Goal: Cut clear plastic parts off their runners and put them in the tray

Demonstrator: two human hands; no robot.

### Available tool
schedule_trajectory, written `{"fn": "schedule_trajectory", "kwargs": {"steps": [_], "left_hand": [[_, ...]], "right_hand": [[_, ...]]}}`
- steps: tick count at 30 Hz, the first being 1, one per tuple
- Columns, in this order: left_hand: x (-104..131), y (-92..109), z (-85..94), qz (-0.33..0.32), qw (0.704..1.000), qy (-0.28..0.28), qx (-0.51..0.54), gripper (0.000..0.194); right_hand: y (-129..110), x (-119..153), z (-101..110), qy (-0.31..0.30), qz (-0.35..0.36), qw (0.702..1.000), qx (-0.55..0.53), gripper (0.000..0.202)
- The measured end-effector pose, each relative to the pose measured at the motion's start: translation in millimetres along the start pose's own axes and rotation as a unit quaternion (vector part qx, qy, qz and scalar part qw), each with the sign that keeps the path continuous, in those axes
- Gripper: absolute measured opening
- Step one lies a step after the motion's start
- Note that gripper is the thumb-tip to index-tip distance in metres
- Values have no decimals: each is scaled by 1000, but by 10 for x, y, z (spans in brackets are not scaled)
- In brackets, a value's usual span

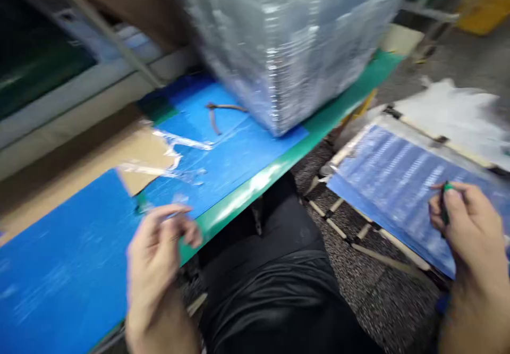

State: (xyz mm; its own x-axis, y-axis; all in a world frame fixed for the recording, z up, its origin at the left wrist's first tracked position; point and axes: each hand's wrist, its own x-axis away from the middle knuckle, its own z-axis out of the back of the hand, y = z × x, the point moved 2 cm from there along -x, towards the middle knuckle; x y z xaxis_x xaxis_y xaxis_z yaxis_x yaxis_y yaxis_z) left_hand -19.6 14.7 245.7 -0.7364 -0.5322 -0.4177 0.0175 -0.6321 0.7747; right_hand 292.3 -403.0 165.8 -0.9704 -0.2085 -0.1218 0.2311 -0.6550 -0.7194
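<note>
My left hand [157, 263] is raised over the front edge of the bench, its fingers curled in toward the thumb. Whatever it may pinch is too small and blurred to name. On the right, my right hand [470, 221] is closed on a small dark object with a green end [445, 204], most of which the fingers hide. Beneath that hand lies a ribbed blue sheet [398, 168] on a rack of pale tubes. Blue sheeting [71, 269] covers the bench under and beside my left hand.
A tall stack wrapped in clear film [279, 51] stands on the bench's far part. A thin brown hooked item [217, 110] lies beside it, near tape scraps [183, 141] and brown cardboard [99, 157]. White plastic [458, 115] sits behind the rack; something yellow [484, 14] is farther back.
</note>
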Motion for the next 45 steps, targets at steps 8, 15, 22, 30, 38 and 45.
{"fn": "schedule_trajectory", "kwargs": {"steps": [8,15,22,30,38,45], "left_hand": [[342,-232,183,-14,1000,-7,-7,21],[466,-220,416,-117,987,-1,-109,8],[559,-282,513,-110,983,12,-146,6],[540,-273,495,-118,981,26,-154,13],[585,-126,422,-88,992,-23,-83,10],[691,-204,220,83,956,-52,277,41]], "right_hand": [[-2091,852,-1349,-257,291,909,-152,25],[-2783,1128,-1489,-321,460,825,-71,30],[-2915,1254,-1656,-328,500,801,-32,31],[-2931,1273,-1676,-337,484,807,-14,29],[-2853,1101,-1768,-323,448,833,-16,28],[-2870,1177,-1756,-390,423,811,-108,43]]}}
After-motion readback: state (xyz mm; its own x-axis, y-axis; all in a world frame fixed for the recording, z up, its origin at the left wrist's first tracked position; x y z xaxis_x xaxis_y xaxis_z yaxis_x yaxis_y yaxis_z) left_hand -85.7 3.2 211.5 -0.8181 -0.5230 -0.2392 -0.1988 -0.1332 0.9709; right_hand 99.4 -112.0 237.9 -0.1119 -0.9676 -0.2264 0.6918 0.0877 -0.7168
